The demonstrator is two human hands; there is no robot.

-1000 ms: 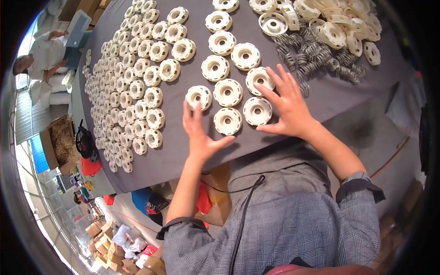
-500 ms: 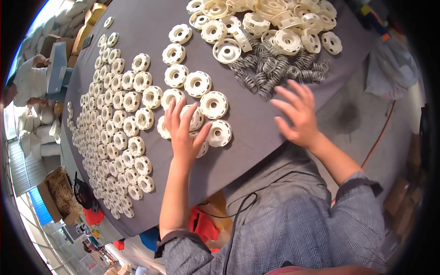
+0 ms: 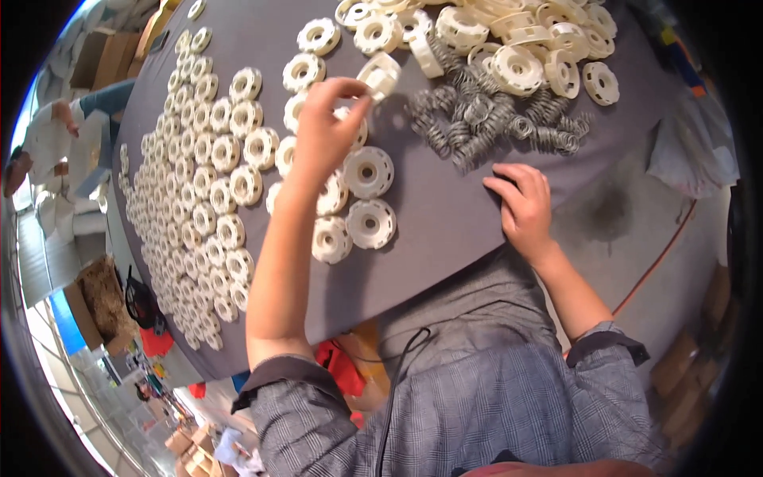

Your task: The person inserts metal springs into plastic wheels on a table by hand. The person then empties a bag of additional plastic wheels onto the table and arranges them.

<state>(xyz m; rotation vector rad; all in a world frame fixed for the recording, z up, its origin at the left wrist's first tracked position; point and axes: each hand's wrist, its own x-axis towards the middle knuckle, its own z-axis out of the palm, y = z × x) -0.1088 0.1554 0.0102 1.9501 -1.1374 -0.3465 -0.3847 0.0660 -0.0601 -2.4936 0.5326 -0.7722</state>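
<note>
My left hand reaches over the table, its fingertips closed on the edge of a cream plastic wheel, which is tilted. Below and beside that hand lie several notched cream wheels with centre holes, among them one nearer me. My right hand hovers by the table's right edge, fingers loosely bent and slightly apart, with nothing visible in them. Just beyond it lies a pile of grey metal coil springs. Part of the wheel group is hidden under my left hand and forearm.
Many smaller-looking cream wheels spread across the left of the grey cloth-covered table. A heap of loose cream wheels lies at the far right. A clear plastic bag hangs beyond the right edge. Another person handles a box at far left.
My left hand has moved away from me and taken hold of a wheel that lay by the springs, tilting it. My right hand has drawn back slightly, its fingers less spread.
</note>
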